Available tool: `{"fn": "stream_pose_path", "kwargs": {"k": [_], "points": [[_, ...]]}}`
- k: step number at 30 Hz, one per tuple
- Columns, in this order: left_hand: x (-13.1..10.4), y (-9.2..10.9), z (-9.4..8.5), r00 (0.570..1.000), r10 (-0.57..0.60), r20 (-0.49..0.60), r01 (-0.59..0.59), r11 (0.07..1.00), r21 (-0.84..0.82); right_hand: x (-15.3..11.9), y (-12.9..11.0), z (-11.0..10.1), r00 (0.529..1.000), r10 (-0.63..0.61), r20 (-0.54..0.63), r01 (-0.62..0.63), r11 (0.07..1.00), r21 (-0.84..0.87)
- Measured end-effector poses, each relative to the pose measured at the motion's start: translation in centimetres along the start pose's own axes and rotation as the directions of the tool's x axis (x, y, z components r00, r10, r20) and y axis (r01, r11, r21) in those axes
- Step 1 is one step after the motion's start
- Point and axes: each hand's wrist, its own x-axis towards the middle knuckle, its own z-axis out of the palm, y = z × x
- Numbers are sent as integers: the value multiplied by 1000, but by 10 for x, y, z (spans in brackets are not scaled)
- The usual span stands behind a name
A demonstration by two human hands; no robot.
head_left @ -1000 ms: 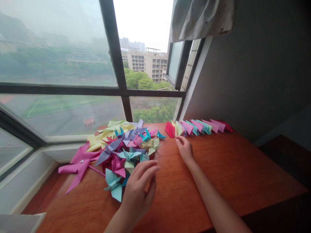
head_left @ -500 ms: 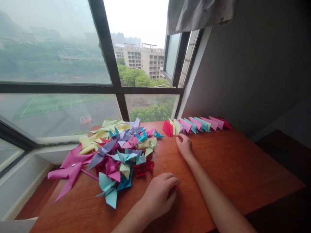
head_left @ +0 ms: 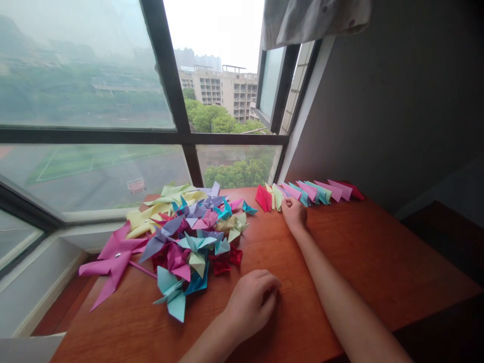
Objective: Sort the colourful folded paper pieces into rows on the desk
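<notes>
My right hand (head_left: 295, 213) is at the row of folded paper pieces (head_left: 319, 192), its thumb and fingertips pinched at the lower edge of a purple piece near the row's left end. Whether it grips that piece is hard to make out. My left hand (head_left: 252, 301) rests on the wooden table (head_left: 363, 262) with curled fingers, and nothing shows in it. Left of it lies a pile of coloured paper cranes (head_left: 196, 242), with a light blue one (head_left: 172, 292) at the front. A red folded piece (head_left: 263, 198) stands at the row's left end.
A magenta paper pinwheel (head_left: 115, 259) lies at the table's left edge, its stick toward the pile. Yellow folded paper (head_left: 145, 222) lies behind it. Windows rise behind the table, and a grey curtain (head_left: 313, 20) hangs above.
My right hand has moved slightly right along the row, from beside the light green piece to the purple one. My left hand stays in nearly the same place. The view has shifted a little.
</notes>
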Motion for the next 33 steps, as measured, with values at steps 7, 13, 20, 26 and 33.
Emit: {"fn": "stream_pose_path", "kwargs": {"k": [7, 13, 20, 26, 33], "points": [[-1, 1, 1, 1000, 0, -4, 0, 1000, -4, -12, 8, -16, 993, -71, -90, 81, 991, 109], [0, 0, 0, 1000, -13, -11, 13, 1000, -10, -36, 15, -41, 971, -213, -113, 224, 970, 96], [1, 1, 1, 1000, -23, -9, 23, 1000, -13, -64, 39, -50, 882, -431, 190, 464, 864, -195], [1, 1, 0, 1000, -24, -14, 24, 1000, -14, -60, 36, -48, 910, -355, 213, 394, 902, -176], [2, 0, 0, 1000, -29, -12, 29, 1000, -9, -44, 13, -34, 930, -317, 187, 341, 933, -115]]}}
